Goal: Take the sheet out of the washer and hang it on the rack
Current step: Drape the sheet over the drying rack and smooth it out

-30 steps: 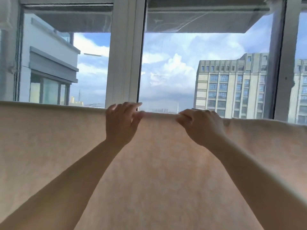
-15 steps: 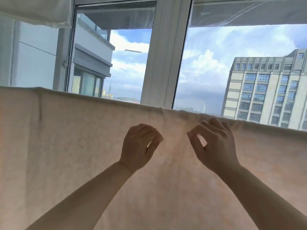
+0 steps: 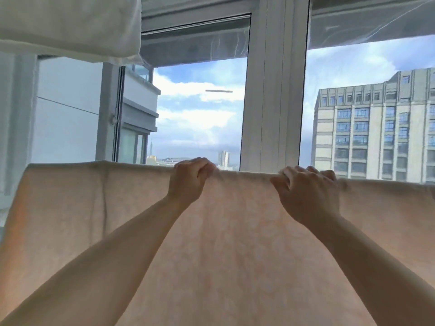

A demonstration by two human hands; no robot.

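Both hands, left hand (image 3: 188,180) & right hand (image 3: 306,191), grip sheet (image 3: 94,208) top edge; white cloth (image 3: 68,24) overhead, window frame (image 3: 273,90) behind.

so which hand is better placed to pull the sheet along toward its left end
Probably the left hand. It grips the sheet's top fold nearer that left end, which stops short of the white hanging cloth. The right hand holds the same fold further right and would have to cross over.

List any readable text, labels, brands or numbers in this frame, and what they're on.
None. The sheet, gripped at its top edge by the left hand and right hand, carries no print. The white cloth, window frame and building show no legible signs.
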